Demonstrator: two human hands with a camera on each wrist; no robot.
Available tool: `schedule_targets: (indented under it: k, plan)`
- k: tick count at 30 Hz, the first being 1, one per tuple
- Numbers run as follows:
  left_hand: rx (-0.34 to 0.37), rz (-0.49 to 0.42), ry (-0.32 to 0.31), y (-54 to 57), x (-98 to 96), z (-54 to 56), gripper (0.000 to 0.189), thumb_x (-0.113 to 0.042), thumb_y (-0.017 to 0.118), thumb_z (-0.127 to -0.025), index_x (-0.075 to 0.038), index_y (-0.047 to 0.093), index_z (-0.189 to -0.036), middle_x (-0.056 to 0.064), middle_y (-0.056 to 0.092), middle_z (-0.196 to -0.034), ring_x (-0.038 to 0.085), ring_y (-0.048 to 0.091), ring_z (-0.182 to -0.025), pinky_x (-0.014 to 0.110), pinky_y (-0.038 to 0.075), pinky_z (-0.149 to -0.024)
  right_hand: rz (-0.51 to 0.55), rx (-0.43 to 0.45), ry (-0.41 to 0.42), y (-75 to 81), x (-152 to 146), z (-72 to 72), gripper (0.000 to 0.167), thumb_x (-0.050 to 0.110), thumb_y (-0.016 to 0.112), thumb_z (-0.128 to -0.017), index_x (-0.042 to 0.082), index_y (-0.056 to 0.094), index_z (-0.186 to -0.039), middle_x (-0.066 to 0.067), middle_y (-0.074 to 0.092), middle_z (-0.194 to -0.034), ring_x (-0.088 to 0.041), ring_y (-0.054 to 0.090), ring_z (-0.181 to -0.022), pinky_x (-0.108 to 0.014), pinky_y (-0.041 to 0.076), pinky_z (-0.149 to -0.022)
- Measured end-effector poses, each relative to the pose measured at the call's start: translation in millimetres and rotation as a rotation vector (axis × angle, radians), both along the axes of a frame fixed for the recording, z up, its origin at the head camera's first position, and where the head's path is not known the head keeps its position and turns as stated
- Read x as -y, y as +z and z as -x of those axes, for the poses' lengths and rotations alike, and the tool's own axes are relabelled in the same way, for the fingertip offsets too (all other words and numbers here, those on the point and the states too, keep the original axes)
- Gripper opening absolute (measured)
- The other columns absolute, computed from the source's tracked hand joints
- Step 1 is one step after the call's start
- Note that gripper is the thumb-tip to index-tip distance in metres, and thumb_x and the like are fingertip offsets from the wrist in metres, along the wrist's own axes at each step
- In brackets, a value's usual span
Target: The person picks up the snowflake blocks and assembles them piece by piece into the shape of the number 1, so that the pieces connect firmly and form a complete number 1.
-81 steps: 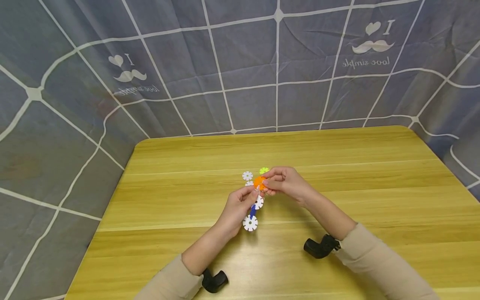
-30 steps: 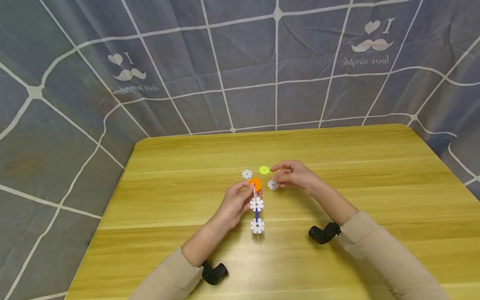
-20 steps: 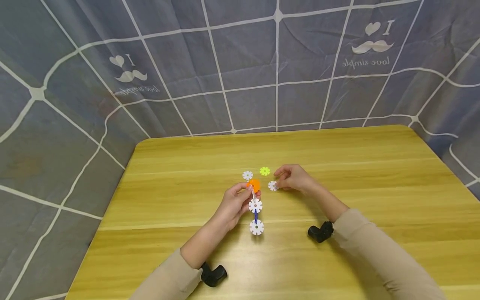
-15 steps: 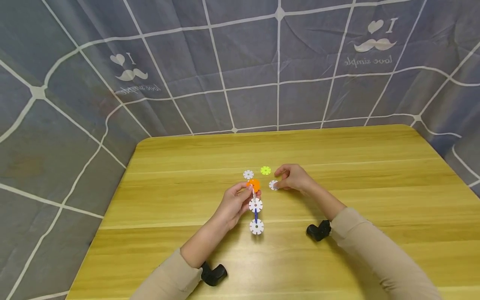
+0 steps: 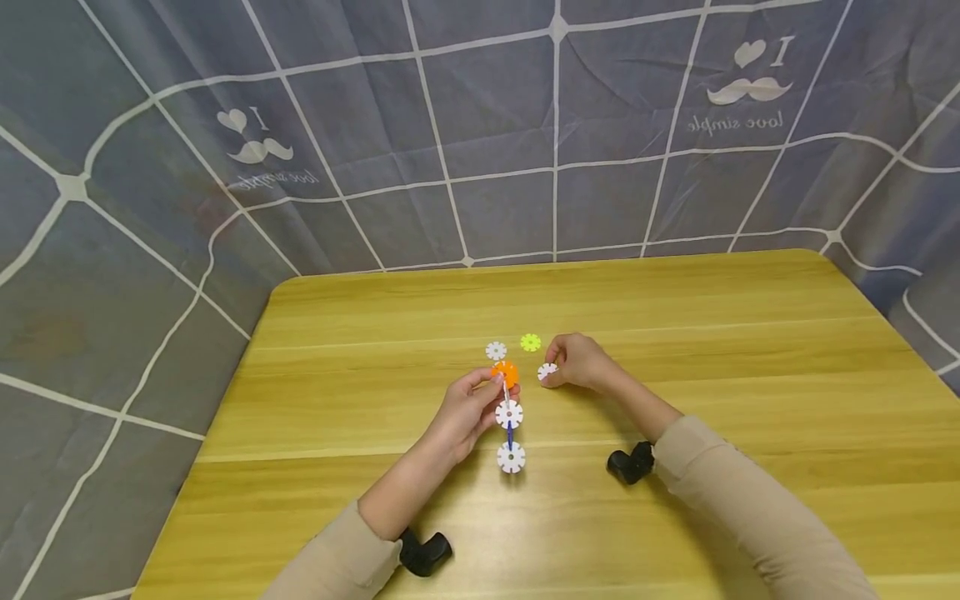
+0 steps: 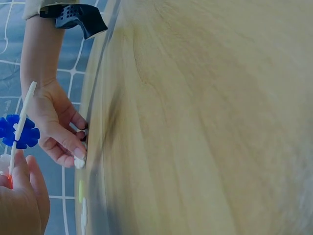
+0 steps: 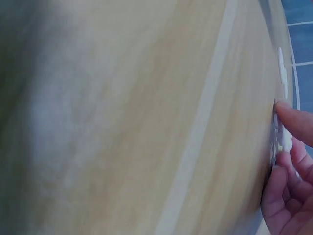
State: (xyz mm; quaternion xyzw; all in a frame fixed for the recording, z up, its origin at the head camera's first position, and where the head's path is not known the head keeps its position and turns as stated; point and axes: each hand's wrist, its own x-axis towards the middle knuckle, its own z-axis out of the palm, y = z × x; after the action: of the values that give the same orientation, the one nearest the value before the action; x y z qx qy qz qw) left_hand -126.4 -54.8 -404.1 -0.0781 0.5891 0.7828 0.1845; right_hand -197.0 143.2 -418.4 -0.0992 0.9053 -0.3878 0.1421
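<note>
1. Left hand [image 5: 467, 410]: thumb and fingers pinch the orange disc [image 5: 512, 373], at the far end of a linked chain, mid-table.
2. Chain, far to near: orange disc, white edge-on disc [image 5: 507, 395], middle white disc [image 5: 508, 414], blue disc [image 5: 510, 435], near white disc [image 5: 512, 457]. Blue one shows its notched face in the left wrist view.
3. Right hand [image 5: 583, 363]: thumb and fingers grip the right white disc [image 5: 547, 368] by its right side, right of the orange disc, apart from the chain. Cannot tell if it is clear of the table [image 5: 360, 392].
4. Yellow-green disc [image 5: 530, 342]: flat on table, far side, just beyond the right white disc and slightly left.
5. Far white disc [image 5: 496, 351]: flat, left of the yellow-green disc, apart from it.
6. Grey curtain [image 5: 495, 142] with white lines behind table; beige sleeves [image 5: 750, 500] on both arms.
</note>
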Motion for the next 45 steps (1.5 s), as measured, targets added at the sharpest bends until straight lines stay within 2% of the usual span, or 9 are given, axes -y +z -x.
schedule_targets:
  k: [6, 11, 18, 24, 27, 32, 41, 45]
  plan:
    - [-0.007, 0.001, -0.001, -0.6, 0.8, -1.2, 0.021, -0.007, 0.049, -0.097, 0.007, 0.054, -0.112, 0.01, 0.064, -0.094, 0.014, 0.065, -0.084, 0.02, 0.053, -0.069, 0.195, 0.095, 0.019, -0.8, -4, 0.4, 0.018, -0.007, 0.068, -0.079, -0.006, 0.057, -0.092, -0.005, 0.05, -0.068, -0.015, 0.047, -0.058, -0.024, 0.046, -0.053]
    - [0.0, 0.013, -0.007, -2.0, 2.3, -3.1, 0.021, -0.009, 0.051, -0.096, 0.007, 0.054, -0.111, 0.009, 0.066, -0.091, 0.015, 0.066, -0.082, 0.021, 0.054, -0.068, 0.294, 0.157, 0.033, 2.9, -4, -1.4, 0.022, -0.005, 0.061, -0.086, -0.011, 0.058, -0.107, -0.007, 0.055, -0.073, -0.015, 0.053, -0.061, -0.025, 0.052, -0.058]
    - [0.001, 0.018, -0.046, -0.1, -1.1, -3.6, 0.023, -0.008, 0.051, -0.096, 0.007, 0.055, -0.114, 0.009, 0.066, -0.092, 0.015, 0.065, -0.083, 0.022, 0.054, -0.071, 0.429, 0.141, 0.056, 26.9, 1, -5.1, 0.023, -0.005, 0.052, -0.091, -0.013, 0.055, -0.112, -0.009, 0.057, -0.078, -0.014, 0.058, -0.065, -0.031, 0.054, -0.067]
    - [0.006, 0.012, -0.053, 3.0, -3.5, -2.9, 0.021, -0.009, 0.05, -0.096, 0.005, 0.055, -0.111, 0.01, 0.067, -0.091, 0.012, 0.065, -0.076, 0.021, 0.054, -0.065, 0.554, 0.138, 0.069, 45.7, 9, -11.0, 0.022, -0.008, 0.048, -0.092, -0.012, 0.053, -0.113, -0.01, 0.054, -0.08, -0.015, 0.058, -0.068, -0.03, 0.055, -0.071]
    - [0.007, 0.002, -0.061, 4.0, -3.9, -2.5, 0.017, -0.008, 0.05, -0.096, 0.004, 0.055, -0.108, 0.01, 0.067, -0.09, 0.013, 0.065, -0.076, 0.02, 0.053, -0.063, 0.582, 0.162, 0.076, 49.3, 12, -14.1, 0.022, -0.009, 0.048, -0.091, -0.013, 0.053, -0.113, -0.009, 0.054, -0.079, -0.015, 0.058, -0.068, -0.029, 0.055, -0.07]
    - [0.01, -0.007, -0.074, 5.2, -3.6, -3.4, 0.015, -0.007, 0.049, -0.097, 0.004, 0.055, -0.106, 0.01, 0.066, -0.09, 0.014, 0.065, -0.078, 0.02, 0.053, -0.063, 0.617, 0.199, 0.078, 46.8, 15, -17.0, 0.022, -0.008, 0.049, -0.092, -0.014, 0.051, -0.113, -0.007, 0.054, -0.078, -0.013, 0.057, -0.068, -0.027, 0.055, -0.07]
    - [-0.001, -0.022, -0.086, 5.7, -4.8, -4.9, 0.014, -0.006, 0.048, -0.097, 0.003, 0.054, -0.105, 0.012, 0.066, -0.095, 0.014, 0.065, -0.079, 0.021, 0.054, -0.068, 0.634, 0.203, 0.066, 46.4, 19, -21.3, 0.024, -0.009, 0.05, -0.091, -0.017, 0.05, -0.114, -0.006, 0.055, -0.079, -0.013, 0.058, -0.069, -0.028, 0.055, -0.072]
    - [-0.003, -0.023, -0.089, 4.9, -5.5, -6.1, 0.013, -0.005, 0.049, -0.096, 0.003, 0.054, -0.106, 0.013, 0.067, -0.095, 0.014, 0.065, -0.078, 0.02, 0.054, -0.066, 0.632, 0.195, 0.071, 45.4, 19, -24.0, 0.025, -0.008, 0.051, -0.09, -0.017, 0.051, -0.114, -0.005, 0.058, -0.082, -0.012, 0.058, -0.074, -0.028, 0.055, -0.074]
